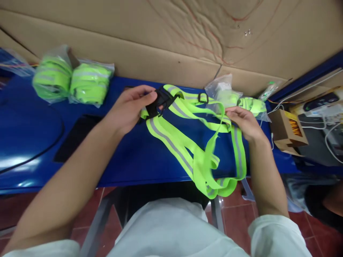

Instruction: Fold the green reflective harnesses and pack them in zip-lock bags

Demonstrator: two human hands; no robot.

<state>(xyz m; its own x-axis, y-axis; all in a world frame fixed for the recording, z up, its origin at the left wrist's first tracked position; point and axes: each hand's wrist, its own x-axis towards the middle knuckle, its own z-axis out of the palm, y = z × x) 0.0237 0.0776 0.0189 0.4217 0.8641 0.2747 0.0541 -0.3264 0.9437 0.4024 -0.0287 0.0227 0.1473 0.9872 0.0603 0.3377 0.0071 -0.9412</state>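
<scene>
A neon yellow-green reflective strap harness (pixel 171 142) with grey stripes is stretched between my two hands above the blue table. My left hand (pixel 134 107) pinches the black plastic buckle (pixel 160 101) at the harness's left end. On the right, my right hand (pixel 242 119) is closed on the strap with thumb and fingers together. A small black slider (pixel 203 98) sits on the upper strap between the hands. Loops of the strap hang down past the table's front edge, and some lie twisted over one another.
Two bagged rolls of green strap (pixel 52 76) stand at the back left. More strap in a clear bag (pixel 227 94) lies behind my right hand. A dark flat object (pixel 77 137) rests near my left forearm. An open cardboard box (pixel 288 130) and white cables are at right; cardboard lines the back.
</scene>
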